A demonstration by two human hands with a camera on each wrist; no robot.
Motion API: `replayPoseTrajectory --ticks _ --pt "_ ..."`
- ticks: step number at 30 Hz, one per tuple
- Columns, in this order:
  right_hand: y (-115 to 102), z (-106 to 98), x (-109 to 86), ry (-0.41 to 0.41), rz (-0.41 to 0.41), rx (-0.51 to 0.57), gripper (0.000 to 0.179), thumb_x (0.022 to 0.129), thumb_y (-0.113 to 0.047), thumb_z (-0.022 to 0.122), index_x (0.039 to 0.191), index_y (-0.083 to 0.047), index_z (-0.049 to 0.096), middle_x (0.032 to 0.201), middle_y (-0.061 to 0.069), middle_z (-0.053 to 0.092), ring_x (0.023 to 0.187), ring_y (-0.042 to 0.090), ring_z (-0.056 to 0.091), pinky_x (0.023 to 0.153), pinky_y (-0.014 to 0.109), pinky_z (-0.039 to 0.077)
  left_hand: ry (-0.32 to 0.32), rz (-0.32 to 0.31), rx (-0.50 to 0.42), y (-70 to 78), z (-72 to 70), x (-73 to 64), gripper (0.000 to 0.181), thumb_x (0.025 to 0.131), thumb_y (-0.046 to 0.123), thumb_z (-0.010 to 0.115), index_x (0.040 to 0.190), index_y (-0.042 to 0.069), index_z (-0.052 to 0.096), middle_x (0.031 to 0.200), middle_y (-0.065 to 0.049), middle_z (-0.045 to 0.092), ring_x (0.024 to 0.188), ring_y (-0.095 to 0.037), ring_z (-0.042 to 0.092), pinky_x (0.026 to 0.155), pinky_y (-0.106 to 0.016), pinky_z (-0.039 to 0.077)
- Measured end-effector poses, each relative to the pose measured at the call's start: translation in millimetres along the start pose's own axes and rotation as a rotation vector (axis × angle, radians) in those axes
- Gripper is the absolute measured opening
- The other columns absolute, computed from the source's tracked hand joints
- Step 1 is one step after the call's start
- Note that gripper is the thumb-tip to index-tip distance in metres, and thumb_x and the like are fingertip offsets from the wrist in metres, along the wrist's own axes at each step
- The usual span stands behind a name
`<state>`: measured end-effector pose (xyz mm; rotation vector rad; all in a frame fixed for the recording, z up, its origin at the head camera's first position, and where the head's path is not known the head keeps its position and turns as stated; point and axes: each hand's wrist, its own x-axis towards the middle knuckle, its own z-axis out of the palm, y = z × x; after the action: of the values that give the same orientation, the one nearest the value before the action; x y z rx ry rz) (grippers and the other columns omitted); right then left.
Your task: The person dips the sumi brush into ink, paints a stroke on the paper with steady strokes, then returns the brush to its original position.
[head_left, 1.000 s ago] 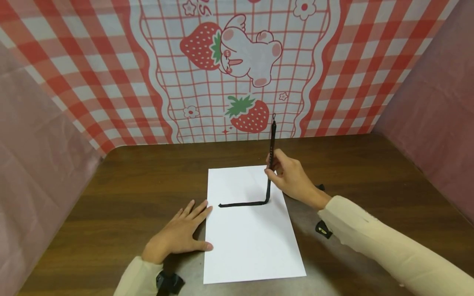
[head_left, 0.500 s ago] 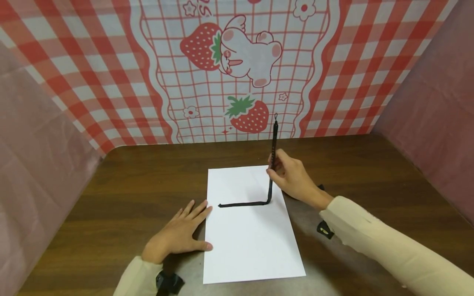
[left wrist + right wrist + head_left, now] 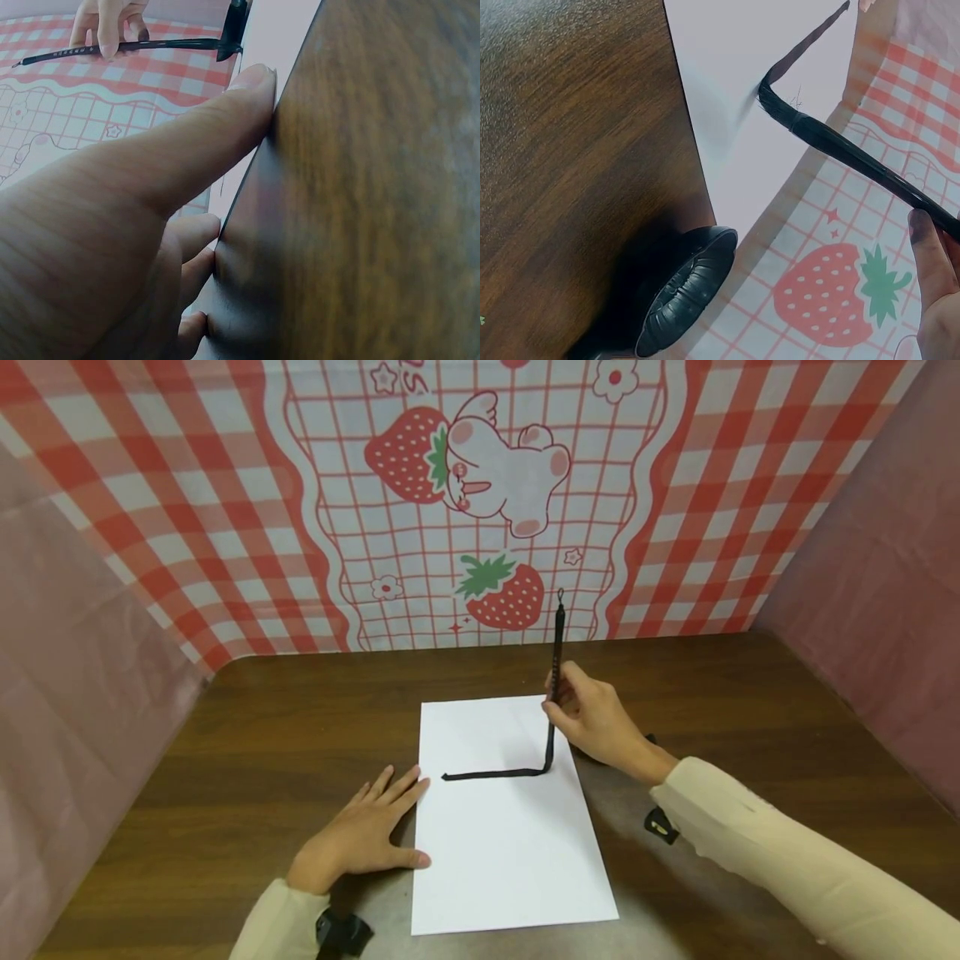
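Note:
My right hand (image 3: 596, 720) pinches a black writing brush (image 3: 557, 647) by its handle, thumb and fingers around the middle. The brush stands nearly upright over a white sheet of paper (image 3: 510, 860). Its dark bristles (image 3: 775, 105) bend against the sheet at the right end of a black ink line (image 3: 491, 774), which runs across the paper from the left. With fingers spread, my left hand (image 3: 360, 837) lies flat on the table, its thumb and fingertips at the paper's left edge. In the left wrist view, the thumb (image 3: 217, 135) rests on that edge.
A black dish with a ridged inside (image 3: 694, 289) stands beside the paper's right edge, largely hidden by the right hand in the head view. The brown wooden table (image 3: 300, 710) ends at a red-and-white strawberry cloth (image 3: 480, 527) behind. Pink cloth (image 3: 870, 577) hangs at both sides.
My right hand and the brush have moved slightly to the right, and the ink line has grown longer that way. The left hand keeps its place.

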<state>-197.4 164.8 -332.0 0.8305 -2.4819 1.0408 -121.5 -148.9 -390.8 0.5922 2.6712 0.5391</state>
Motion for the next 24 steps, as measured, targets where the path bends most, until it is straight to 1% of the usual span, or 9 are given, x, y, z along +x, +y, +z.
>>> replayPoseTrajectory --ticks 10,24 --pt "0.3 -1.0 0.0 0.006 -0.01 -0.006 0.021 0.084 0.005 0.064 0.101 0.001 0.053 0.086 0.012 0.065 0.074 0.018 0.065 0.063 0.028 0.056 -0.006 -0.005 0.003 -0.3 -0.1 -0.1 0.098 0.077 0.063 0.066 0.153 0.018 0.023 0.161 -0.002 0.013 0.147 -0.038 0.005 0.114 -0.062 0.011" --pt "-2.6 -5.9 0.1 0.007 -0.01 -0.018 0.02 0.084 0.005 0.064 0.101 0.002 0.053 0.088 0.013 0.065 0.075 0.02 0.066 0.063 0.029 0.056 -0.007 0.004 -0.005 1.1 -1.9 -1.9 0.098 0.077 0.062 0.066 0.153 0.016 0.023 0.161 -0.005 0.014 0.147 -0.04 0.006 0.114 -0.063 0.011"
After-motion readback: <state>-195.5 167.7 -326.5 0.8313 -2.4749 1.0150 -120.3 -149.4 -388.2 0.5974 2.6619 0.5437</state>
